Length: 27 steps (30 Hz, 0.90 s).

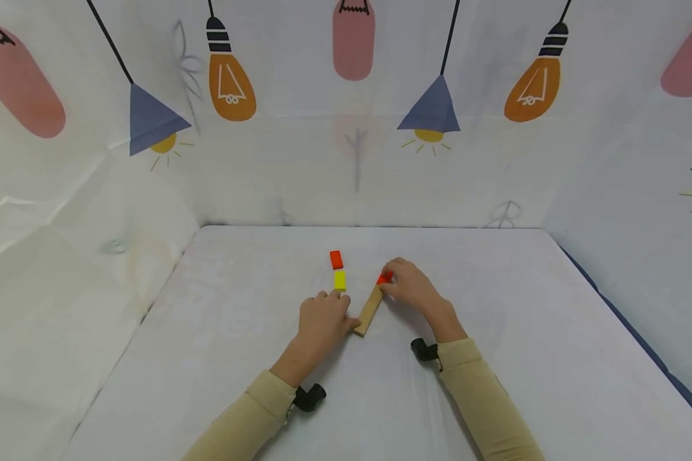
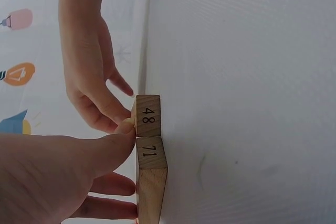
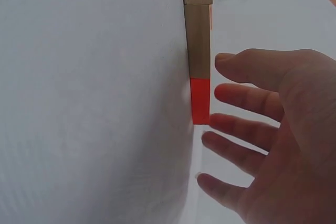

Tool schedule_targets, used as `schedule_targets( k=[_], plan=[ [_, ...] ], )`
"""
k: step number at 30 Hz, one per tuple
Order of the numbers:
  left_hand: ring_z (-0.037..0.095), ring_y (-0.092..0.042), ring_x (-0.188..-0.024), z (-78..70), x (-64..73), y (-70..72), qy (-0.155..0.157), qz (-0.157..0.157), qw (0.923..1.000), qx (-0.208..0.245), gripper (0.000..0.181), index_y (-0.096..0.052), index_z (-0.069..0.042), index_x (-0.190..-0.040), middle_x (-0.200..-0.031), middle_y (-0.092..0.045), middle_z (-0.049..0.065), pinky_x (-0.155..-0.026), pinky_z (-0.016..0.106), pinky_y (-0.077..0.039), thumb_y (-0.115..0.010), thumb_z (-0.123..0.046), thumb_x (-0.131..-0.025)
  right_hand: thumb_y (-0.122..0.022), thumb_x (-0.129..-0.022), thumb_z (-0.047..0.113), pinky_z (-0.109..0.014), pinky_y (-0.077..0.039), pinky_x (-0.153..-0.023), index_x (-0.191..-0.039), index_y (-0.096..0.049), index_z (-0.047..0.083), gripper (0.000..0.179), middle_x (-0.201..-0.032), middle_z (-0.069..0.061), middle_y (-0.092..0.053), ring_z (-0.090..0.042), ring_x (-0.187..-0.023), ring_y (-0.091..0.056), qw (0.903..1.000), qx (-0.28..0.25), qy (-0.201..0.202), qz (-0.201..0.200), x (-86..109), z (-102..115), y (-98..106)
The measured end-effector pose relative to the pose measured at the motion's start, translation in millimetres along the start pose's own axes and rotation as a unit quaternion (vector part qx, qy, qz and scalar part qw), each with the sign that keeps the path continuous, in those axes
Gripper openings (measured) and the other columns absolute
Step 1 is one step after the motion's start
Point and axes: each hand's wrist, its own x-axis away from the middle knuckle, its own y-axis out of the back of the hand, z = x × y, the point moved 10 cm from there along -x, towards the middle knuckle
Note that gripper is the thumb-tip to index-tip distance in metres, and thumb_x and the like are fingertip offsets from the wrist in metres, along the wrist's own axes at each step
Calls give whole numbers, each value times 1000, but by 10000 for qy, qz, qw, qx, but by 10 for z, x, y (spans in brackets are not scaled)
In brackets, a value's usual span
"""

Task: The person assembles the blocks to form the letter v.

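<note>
Khaki sleeves (image 1: 236, 416), each with a small black device (image 1: 310, 398) at the wrist, reach forward over a broad white table (image 1: 236, 288). Between the hands lies the narrow strip of bare wooden blocks (image 1: 370, 309), its long axis slanting from a near-left end towards the table's far right corner. A bright red block (image 1: 382, 279) finishes its far end. The left hand (image 1: 323, 318) is nearer the strip's near end, the right hand (image 1: 413, 286) at the red one.

Neither hand clasps anything. The left fingers rest extended, tips touching the wood, thumb on the wooden block stamped 48 (image 2: 148, 116), whose end adjoins the wooden block stamped 71 (image 2: 149, 153). The right fingers are spread wide; one tip seems to meet the red block's upper edge, though I cannot tell how firmly.

Beyond the left fingertips, towards the far edge, sit a flat yellow block (image 1: 339, 280) and, just behind it, a second red block (image 1: 336, 259). Whatever continues beneath the left hand is hidden in the head view.
</note>
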Motion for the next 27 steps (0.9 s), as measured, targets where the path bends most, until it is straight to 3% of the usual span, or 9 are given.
schedule_targets(
  k=[7,16,23,27],
  plan=[
    [17,-54,-68,5,18,-13,22,-19,10000,55,44,-69,-17,-96,-87,-65,-1,-55,29,-44,-74,-58,-80,-69,-87,23,-48,-47,-102,-112,-67,6,30,-127,-14,-62,-33,-121,-58,9999,-2,-83,67,80,21,7],
    [17,-54,-70,50,8,-23,94,79,9996,247,43,-69,-18,-96,-87,-63,-2,-58,30,-46,-75,-58,-79,-69,-88,22,-49,-47,-101,-104,-67,9,21,-127,-12,-62,-33,-119,-58,9996,202,157,-95,127,68,28],
    [14,-51,-65,95,-8,-30,85,35,9988,484,41,-68,-18,-89,-79,-58,-4,-53,27,-40,-77,-57,-78,-68,-88,24,-48,-49,-99,-105,-67,11,22,-128,-10,-62,-32,-119,-58,9991,421,87,7,148,132,31],
    [13,-49,-62,160,-46,-82,182,95,9969,763,38,-70,-19,-94,-78,-57,-5,-51,25,-37,-78,-53,-79,-68,-88,24,-48,-49,-98,-107,-68,10,23,-127,-11,-63,-32,-118,-59,9985,530,102,70,181,190,31]
  ],
)
